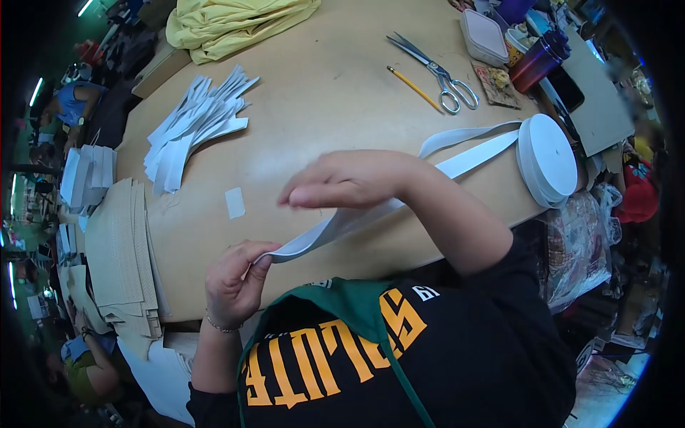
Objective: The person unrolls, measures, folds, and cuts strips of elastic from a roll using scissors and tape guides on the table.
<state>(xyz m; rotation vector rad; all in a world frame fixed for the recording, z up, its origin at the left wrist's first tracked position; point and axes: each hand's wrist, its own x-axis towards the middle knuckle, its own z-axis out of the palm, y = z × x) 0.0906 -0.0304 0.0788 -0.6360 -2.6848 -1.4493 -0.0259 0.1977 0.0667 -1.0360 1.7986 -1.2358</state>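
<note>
A wide white elastic band [307, 239] runs from a big white roll [555, 158] at the right of the table towards me. My left hand [239, 278] pinches its free end between thumb and fingers, close to the table's front edge. Above the band's middle is my right hand [349, 182], fingers stretched out and pointing left. The band passes beneath that hand, and I cannot tell whether they touch. A stretch of band by the roll lies in a loop.
Cut white strips [196, 128] are heaped at the left, near a small white patch [235, 202]. Farther back lie yellow fabric [235, 28], scissors [435, 71] and a pencil [415, 90]. A tumbler [536, 63] stands back right. Beige pieces [118, 250] are stacked left.
</note>
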